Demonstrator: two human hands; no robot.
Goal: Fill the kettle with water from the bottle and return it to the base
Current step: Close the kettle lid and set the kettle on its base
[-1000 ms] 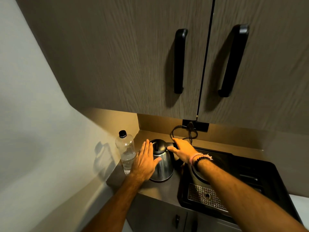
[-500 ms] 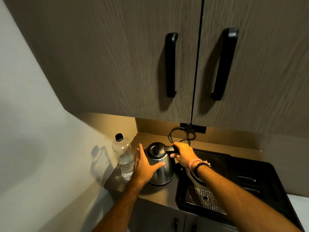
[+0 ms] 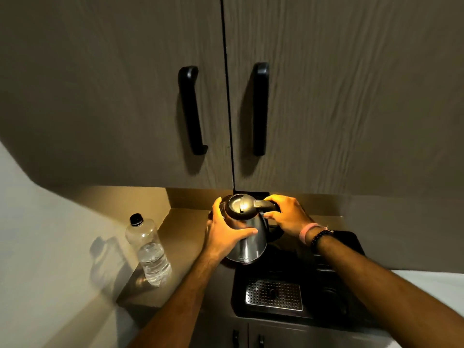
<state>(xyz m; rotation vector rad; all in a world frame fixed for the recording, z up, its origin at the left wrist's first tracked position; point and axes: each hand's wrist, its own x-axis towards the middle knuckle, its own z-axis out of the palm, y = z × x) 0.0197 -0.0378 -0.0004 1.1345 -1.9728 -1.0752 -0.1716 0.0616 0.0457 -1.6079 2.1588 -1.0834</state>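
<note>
Right of the bottle (image 3: 148, 249), the kettle (image 3: 247, 232) now looks lifted and tilted; half a second ago it stood upright. Left hand (image 3: 224, 234) cups its body, right hand (image 3: 286, 217) wraps the handle (lid looks shut, bottle capped), so filling hasn't started.

kettle (image 3: 247, 243): steel body, black lid and handle, lid shut, tilting, being held above the counter between two hands
bottle (image 3: 148, 249): clear plastic, black cap on, standing upright left of the kettle, holding water in its lower part

Cabinet (image 3: 326, 96) close above kettle (image 3: 248, 237); bottle (image 3: 148, 249) left.
</note>
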